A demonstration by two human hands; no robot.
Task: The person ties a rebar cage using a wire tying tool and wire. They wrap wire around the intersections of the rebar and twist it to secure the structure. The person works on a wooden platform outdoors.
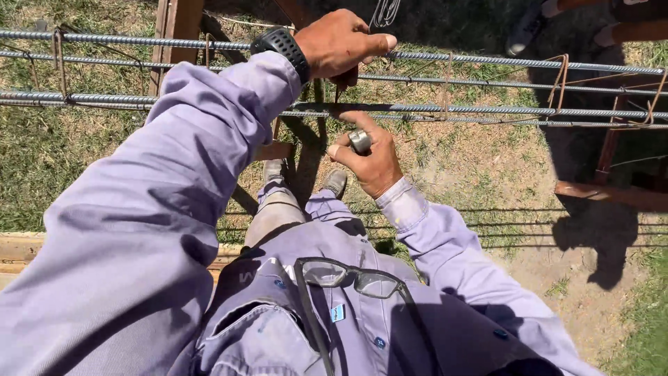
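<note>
Nearest the lens, a pair of dark-framed spectacles (351,276) hangs from the front of a lilac button-up work shirt (313,320), above a chest pocket. Both sleeves of that shirt reach forward to a horizontal cage of ribbed grey steel reinforcing bars (487,111) that spans the frame, bound at intervals by rust-brown wire stirrups (560,80). Left hand (341,45), with a black wristwatch (282,45) at the wrist, is clenched over the upper bars, its thumb lying along a bar and pointing right. Right hand (369,157) sits just below the lower bars, fingers curled tight around the silvery metal handle of a small tool (360,140), whose tip rises to the bars; the working end is hidden behind them. Below the hands, two grey boots (334,182) stand on patchy grass and bare soil (501,181). Reddish-brown timber trestles (177,24) carry the cage at left and right. Bar shadows stripe the ground at right.
</note>
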